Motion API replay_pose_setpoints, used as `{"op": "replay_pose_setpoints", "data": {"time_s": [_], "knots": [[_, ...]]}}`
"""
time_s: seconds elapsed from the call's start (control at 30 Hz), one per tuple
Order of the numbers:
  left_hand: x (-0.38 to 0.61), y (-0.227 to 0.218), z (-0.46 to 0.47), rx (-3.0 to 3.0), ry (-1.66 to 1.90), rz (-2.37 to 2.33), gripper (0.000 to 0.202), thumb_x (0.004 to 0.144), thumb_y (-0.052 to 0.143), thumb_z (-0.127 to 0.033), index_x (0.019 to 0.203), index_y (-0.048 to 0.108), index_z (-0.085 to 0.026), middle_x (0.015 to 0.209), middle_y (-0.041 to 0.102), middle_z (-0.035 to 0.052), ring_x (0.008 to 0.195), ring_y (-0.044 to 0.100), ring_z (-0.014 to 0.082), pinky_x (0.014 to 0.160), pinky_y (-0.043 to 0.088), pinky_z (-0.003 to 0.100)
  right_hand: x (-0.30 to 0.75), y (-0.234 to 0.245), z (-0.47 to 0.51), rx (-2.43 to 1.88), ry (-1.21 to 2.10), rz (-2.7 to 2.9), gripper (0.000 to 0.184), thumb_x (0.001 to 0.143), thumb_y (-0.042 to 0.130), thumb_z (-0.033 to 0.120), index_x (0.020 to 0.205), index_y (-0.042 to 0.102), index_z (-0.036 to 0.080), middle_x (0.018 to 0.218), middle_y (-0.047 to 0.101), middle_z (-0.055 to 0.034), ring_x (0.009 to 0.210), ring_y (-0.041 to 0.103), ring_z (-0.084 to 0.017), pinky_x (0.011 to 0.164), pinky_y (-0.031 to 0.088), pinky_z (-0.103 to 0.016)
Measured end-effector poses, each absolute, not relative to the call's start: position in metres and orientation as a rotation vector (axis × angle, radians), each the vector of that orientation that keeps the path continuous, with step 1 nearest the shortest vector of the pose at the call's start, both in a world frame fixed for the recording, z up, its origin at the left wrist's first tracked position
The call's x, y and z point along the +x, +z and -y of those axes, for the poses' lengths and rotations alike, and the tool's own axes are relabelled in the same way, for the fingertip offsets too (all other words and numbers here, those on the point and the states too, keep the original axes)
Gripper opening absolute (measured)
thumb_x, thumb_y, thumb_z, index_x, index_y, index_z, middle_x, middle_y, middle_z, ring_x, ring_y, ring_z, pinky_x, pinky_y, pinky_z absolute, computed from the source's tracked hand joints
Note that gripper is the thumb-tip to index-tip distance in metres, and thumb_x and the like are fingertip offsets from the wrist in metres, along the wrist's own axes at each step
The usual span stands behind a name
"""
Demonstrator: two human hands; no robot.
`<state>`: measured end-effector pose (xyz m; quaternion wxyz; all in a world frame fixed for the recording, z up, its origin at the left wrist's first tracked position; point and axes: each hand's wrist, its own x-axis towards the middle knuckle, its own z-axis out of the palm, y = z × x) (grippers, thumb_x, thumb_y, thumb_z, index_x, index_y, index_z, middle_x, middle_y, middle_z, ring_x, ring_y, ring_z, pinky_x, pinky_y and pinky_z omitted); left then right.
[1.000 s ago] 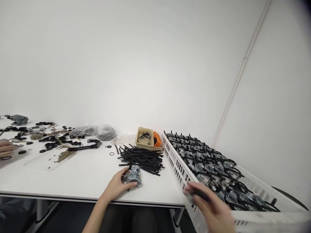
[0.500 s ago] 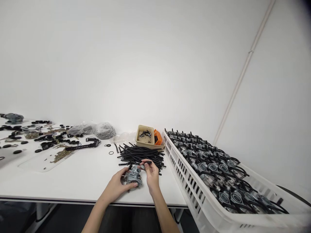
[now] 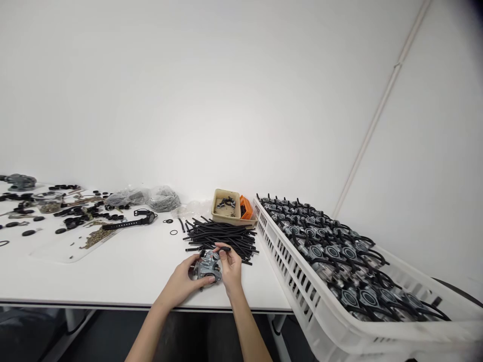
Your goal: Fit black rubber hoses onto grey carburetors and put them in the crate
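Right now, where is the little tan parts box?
Head view, right of centre, far side of the table: the tan box sits just behind the black tube pile, beside the white crate.

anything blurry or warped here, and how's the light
Head view: soft even light, faint shadows; left hand holding the carburetor and right hand pinching a black tube look sharp; wide lens stretches the white crate at right; top-right corner darkens.

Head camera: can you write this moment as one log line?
left hand: holds metal part | right hand: pinches black tube | tube pile: behind hands
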<state>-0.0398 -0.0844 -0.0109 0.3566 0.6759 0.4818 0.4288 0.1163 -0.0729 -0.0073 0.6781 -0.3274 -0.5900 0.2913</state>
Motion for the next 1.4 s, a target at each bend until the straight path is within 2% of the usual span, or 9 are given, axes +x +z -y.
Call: {"op": "replay_pose_setpoints", "data": {"time_s": [0.27,0.57,0.8,0.93,1.2,1.4], "knots": [[-0.04,-0.013,0.083,1.776,1.091,-1.238,0.077,0.058,0.071,-0.052,0.12,0.053,-0.01,0.123,0.058,0.0166,0.112,0.054,0.0302,0.097,0.041,0.038,0.115,-0.002,0.077,-0.737,0.656,1.338,0.029,0.086,0.053,0.039,0.101,0.067,0.018,0.086,0.068,-0.0062,0.083,0.062,-0.019,0.079,0.047,-0.031],[-0.041,-0.01,0.086,1.765,1.11,-1.263,0.077,0.057,0.073,-0.051,0.119,0.053,-0.011,0.123,0.058,0.0156,0.113,0.054,0.031,0.097,0.041,0.039,0.115,0.003,0.084,-0.759,0.667,1.37,0.03,0.085,0.054,0.039,0.104,0.068,0.021,0.092,0.069,-0.0066,0.091,0.061,-0.021,0.087,0.045,-0.035],[-0.04,-0.001,0.092,1.816,1.091,-1.165,0.066,0.061,0.069,-0.052,0.111,0.056,-0.012,0.109,0.065,0.012,0.099,0.06,0.0275,0.088,0.047,0.038,0.115,0.005,0.089,-0.721,0.735,1.387,0.032,0.084,0.054,0.041,0.104,0.068,0.021,0.099,0.068,-0.0064,0.096,0.059,-0.022,0.091,0.042,-0.036],[-0.04,0.001,0.094,1.818,1.112,-1.177,0.064,0.06,0.07,-0.052,0.108,0.057,-0.012,0.107,0.065,0.0118,0.096,0.06,0.0269,0.085,0.047,0.036,0.115,0.009,0.096,-0.697,0.778,1.38,0.032,0.082,0.055,0.043,0.1,0.069,0.021,0.103,0.068,-0.0063,0.099,0.059,-0.023,0.092,0.042,-0.036],[-0.04,-0.003,0.091,1.797,1.108,-1.155,0.068,0.059,0.07,-0.053,0.111,0.056,-0.011,0.109,0.065,0.013,0.097,0.061,0.0268,0.086,0.047,0.037,0.113,0.002,0.1,-0.639,0.885,1.297,0.036,0.079,0.059,0.039,0.109,0.065,0.019,0.104,0.068,-0.0085,0.102,0.06,-0.025,0.093,0.043,-0.038],[-0.039,0.001,0.093,1.924,1.059,-1.16,0.056,0.064,0.065,-0.054,0.102,0.061,-0.014,0.1,0.068,0.0104,0.088,0.061,0.0247,0.079,0.047,0.034,0.113,0.0,0.096,-0.627,0.886,1.282,0.034,0.078,0.061,0.039,0.106,0.066,0.02,0.104,0.069,-0.0082,0.102,0.061,-0.024,0.093,0.044,-0.037]]}}
